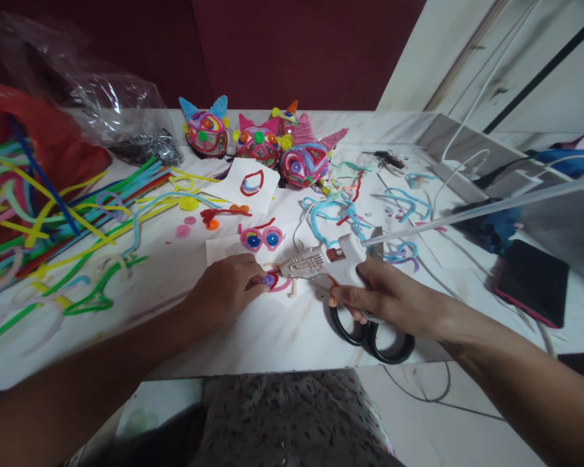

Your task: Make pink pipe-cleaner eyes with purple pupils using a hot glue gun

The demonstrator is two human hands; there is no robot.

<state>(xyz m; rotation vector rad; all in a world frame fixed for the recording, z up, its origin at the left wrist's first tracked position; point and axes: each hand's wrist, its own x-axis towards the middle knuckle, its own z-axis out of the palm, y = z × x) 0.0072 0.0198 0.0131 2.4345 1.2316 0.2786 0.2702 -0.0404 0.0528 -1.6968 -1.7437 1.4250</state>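
My right hand [374, 288] grips a white hot glue gun [316, 263] with a long clear glue stick [467, 211] running out of its back. The gun's nozzle points left, close to a small purple and red coiled pipe-cleaner piece [271, 280]. My left hand [233, 285] pinches that piece at its left edge, against the white paper. Just beyond lies a pink pipe-cleaner piece with two blue eyes [261, 240]. Below the gun, black-handled scissors [389, 347] lie partly hidden by my right hand.
Several pipe-cleaner animal heads [257, 143] stand at the back. Loose pipe cleaners [78, 227] spread across the left, beside a clear plastic bag [121, 110]. Blue pipe-cleaner loops [321, 220] lie right of centre. A dark phone [533, 282] and white cables [438, 275] are at the right.
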